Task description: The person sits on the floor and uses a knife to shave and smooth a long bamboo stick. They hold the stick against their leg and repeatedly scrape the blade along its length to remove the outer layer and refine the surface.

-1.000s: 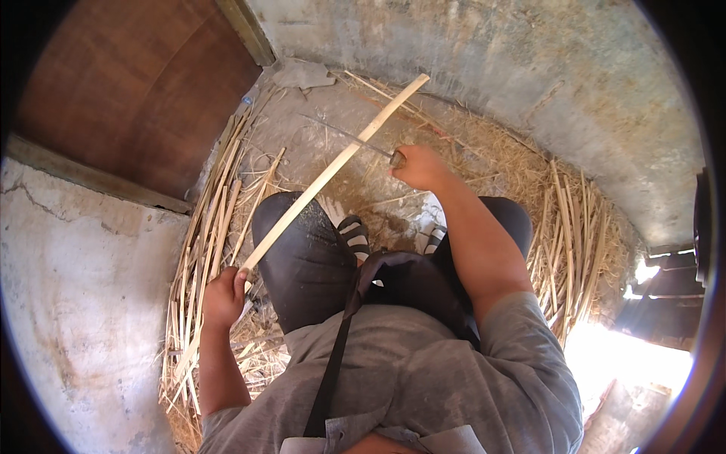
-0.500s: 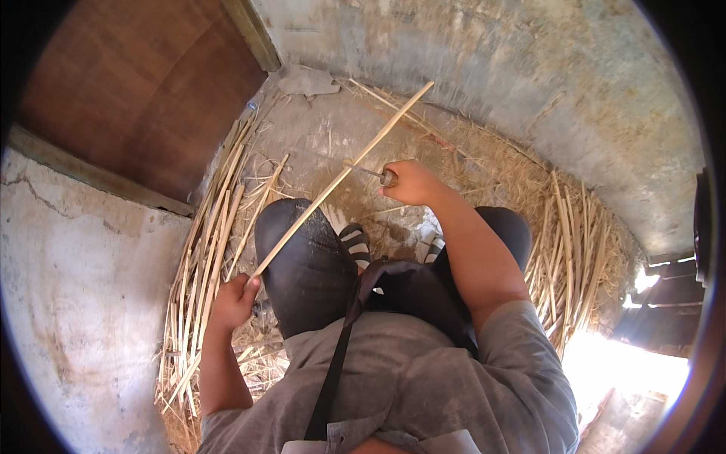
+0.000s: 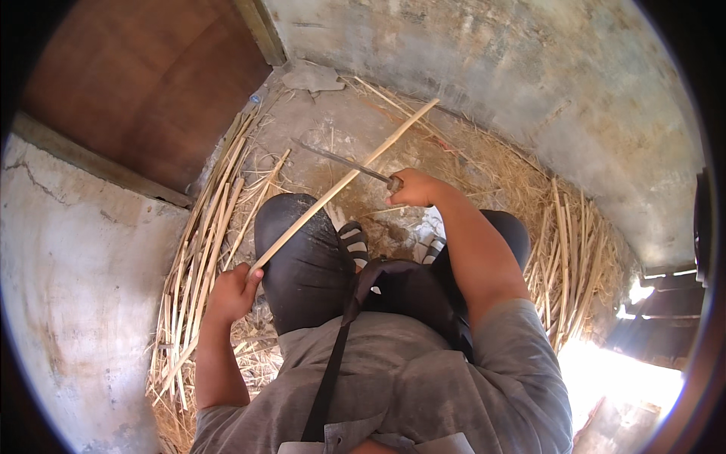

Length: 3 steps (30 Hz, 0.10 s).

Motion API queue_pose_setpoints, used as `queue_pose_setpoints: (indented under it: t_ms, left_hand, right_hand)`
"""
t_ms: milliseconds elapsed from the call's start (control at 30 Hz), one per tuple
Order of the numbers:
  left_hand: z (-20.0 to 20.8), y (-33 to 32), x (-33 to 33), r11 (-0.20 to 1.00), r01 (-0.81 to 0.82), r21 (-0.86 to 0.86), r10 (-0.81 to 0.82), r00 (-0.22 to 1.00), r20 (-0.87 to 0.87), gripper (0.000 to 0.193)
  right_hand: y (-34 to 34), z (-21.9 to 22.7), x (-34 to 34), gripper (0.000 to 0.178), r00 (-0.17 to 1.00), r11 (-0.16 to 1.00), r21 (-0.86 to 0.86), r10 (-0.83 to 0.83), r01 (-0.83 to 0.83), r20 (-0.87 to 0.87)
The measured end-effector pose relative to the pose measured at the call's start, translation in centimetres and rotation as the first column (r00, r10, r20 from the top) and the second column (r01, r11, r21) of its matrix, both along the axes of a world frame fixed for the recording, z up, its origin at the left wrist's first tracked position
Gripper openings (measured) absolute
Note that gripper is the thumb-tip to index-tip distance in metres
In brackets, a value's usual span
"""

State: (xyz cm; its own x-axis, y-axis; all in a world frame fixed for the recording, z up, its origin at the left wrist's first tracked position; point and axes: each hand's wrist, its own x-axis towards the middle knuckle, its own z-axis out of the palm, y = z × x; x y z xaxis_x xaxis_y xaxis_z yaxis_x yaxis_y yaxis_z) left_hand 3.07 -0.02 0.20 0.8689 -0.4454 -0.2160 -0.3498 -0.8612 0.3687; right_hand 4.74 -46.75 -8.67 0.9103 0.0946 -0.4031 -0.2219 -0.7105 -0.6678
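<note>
A long pale wooden strip point(image 3: 310, 214), likely split cane or bamboo, runs slantwise from lower left to upper right across my left knee. Its near end is gripped by my left hand point(image 3: 234, 293), thumb along the top. My right hand point(image 3: 415, 188) is closed round the handle of a knife point(image 3: 333, 157) with a long, narrow dark blade. The blade crosses the strip at its upper half and points to the far left. Whether it lies over or under the strip is hard to tell, but they meet there.
Many long strips lie in a pile point(image 3: 198, 265) by the left wall, and another bundle point(image 3: 569, 257) lies at my right. Shavings litter the floor. A brown door panel point(image 3: 159, 83) stands far left, a stained wall point(image 3: 491, 68) curves round the far side.
The knife's blade now shows at greater length past the strip, to the far left. My right hand has shifted slightly right, and the strip's far end sits a little lower.
</note>
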Motion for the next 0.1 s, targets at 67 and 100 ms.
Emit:
queue_pose_setpoints:
  t_ms: [67, 100]
  left_hand:
    - [0.1, 0.3, 0.3, 1.000, -0.028, 0.002, 0.028, 0.996, -0.082, 0.051]
    - [-0.1, 0.6, 0.4, 0.999, -0.043, 0.006, 0.043, 0.991, -0.125, 0.051]
  right_hand:
    - [0.3, 0.4, 0.0, 0.050, 0.998, 0.999, -0.052, -0.014, 0.017, 0.053]
    - [1.1, 0.6, -0.1, 0.047, 0.990, 0.997, -0.067, -0.032, 0.041, 0.139]
